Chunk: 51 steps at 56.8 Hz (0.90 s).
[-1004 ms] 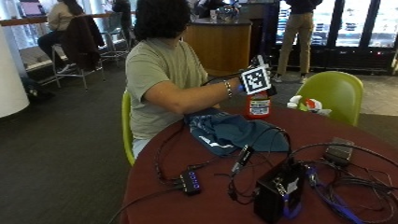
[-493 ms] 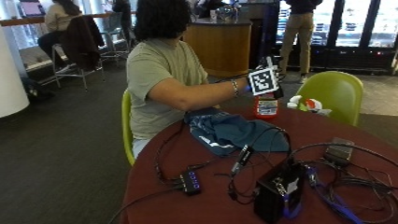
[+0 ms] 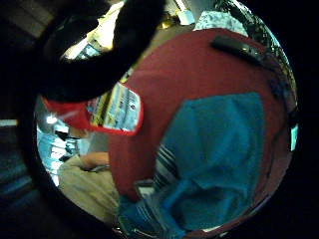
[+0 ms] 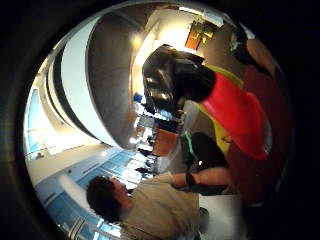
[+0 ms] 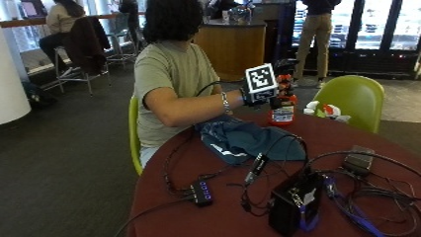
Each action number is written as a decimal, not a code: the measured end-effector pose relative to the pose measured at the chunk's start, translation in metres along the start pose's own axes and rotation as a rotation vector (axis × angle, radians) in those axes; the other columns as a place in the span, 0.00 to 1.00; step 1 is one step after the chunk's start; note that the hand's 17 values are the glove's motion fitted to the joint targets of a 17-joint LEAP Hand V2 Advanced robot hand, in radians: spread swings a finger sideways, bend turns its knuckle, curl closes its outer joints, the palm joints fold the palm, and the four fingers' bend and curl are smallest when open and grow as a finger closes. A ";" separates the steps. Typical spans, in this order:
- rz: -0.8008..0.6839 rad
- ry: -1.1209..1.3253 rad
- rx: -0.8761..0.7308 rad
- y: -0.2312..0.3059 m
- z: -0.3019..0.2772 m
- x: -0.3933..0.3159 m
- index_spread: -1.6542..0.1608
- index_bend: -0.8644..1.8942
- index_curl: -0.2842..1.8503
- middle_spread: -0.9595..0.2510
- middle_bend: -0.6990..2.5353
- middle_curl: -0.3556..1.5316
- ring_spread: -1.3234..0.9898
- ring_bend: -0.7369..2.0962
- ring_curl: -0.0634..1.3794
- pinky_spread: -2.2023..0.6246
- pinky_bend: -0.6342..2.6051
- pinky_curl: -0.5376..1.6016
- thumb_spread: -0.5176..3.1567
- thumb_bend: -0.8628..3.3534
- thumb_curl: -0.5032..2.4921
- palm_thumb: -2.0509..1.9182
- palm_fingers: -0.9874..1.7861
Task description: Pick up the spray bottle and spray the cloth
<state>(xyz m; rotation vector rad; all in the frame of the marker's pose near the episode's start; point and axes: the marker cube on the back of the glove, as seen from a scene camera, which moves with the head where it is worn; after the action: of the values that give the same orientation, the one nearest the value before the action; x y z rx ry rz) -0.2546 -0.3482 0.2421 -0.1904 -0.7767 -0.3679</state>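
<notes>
One spray bottle (image 5: 283,101) — gripped by the gloved right hand (image 5: 253,94) — above one blue cloth (image 5: 246,140) on the table (image 5: 197,212).

Outside view: even indoor light, moderate brightness, soft overall w/ mild blur. Daylight comes thru windows behind the person; lit glass doors at back right glow bright. Round red tabletop (image 5: 217,217) is evenly lit, shadows under the cables faint and diffuse, no hard glare. Blue cloth (image 5: 246,140) looks dull, folds only lightly shaded.

Palm views: strong fisheye, straight lines bowed, thick black vignette around each circle. Little finger side: near things badly out of focus, esp. the black gloved right hand (image 3: 99,55) and the red spray bottle (image 3: 107,112); bottle label blown out by glare. Thumb side: ceiling lights and windows overexposed, specular highlights on the bottle's black top, far edge of tabletop dark.
</notes>
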 end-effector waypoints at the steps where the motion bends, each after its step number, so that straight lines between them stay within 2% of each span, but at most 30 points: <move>1: -0.003 0.021 -0.005 0.007 -0.006 0.002 0.75 0.37 0.36 0.79 0.31 0.41 0.55 0.37 0.31 0.84 0.24 0.39 0.40 0.19 0.38 0.69 0.58; 13: 0.024 0.179 0.011 0.090 -0.061 0.014 0.72 0.37 0.33 0.78 0.29 0.39 0.55 0.35 0.29 0.85 0.24 0.37 0.42 0.20 0.34 0.67 0.53; 22: 0.127 0.369 0.010 0.158 -0.108 0.028 0.71 0.37 0.31 0.78 0.29 0.39 0.55 0.35 0.28 0.85 0.25 0.37 0.43 0.20 0.33 0.66 0.51; 32: 0.193 0.494 0.016 0.222 -0.135 0.025 0.69 0.38 0.30 0.76 0.28 0.38 0.54 0.34 0.28 0.85 0.25 0.37 0.44 0.20 0.31 0.65 0.49; 42: 0.243 0.527 0.035 0.269 -0.154 0.031 0.69 0.37 0.29 0.75 0.28 0.37 0.53 0.34 0.27 0.85 0.25 0.37 0.44 0.20 0.30 0.65 0.49; 51: 0.243 0.530 0.039 0.290 -0.159 0.034 0.68 0.38 0.29 0.75 0.27 0.37 0.53 0.34 0.27 0.85 0.25 0.37 0.44 0.20 0.30 0.65 0.49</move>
<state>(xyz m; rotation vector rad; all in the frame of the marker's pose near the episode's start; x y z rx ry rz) -0.0165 -0.1379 0.1455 -0.1389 -0.2336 -0.1587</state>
